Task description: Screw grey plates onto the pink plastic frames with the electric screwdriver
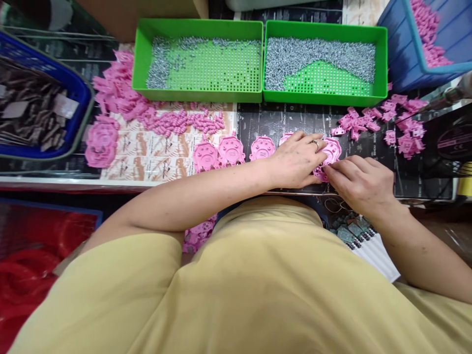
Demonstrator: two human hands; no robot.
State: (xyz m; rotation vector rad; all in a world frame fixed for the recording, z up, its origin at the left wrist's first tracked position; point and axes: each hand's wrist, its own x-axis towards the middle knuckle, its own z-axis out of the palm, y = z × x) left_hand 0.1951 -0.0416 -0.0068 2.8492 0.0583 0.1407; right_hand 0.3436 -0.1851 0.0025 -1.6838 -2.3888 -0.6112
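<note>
A pink plastic housing (333,149) lies on the table's near edge in the head view, partly covered by my fingers. My left hand (297,160), wearing a ring, curls over its left side and steadies it. At the lower edge of that housing, the fingertips of my right hand (363,184) are pinched together; what they grip, if anything, is hidden. To the left, in a row, lie another pink housing (262,148) and two more, one of them a housing (231,150) with small parts along its lower edge. One more is mostly hidden behind my left hand.
Two green trays (199,96) (324,98) of small metal screws stand at the back. Small pink parts (356,123) lie at right, near a dark tool (438,101). Pink pieces (120,88) are heaped at left beside a blue basket (83,105). A blue bin (400,49) stands back right.
</note>
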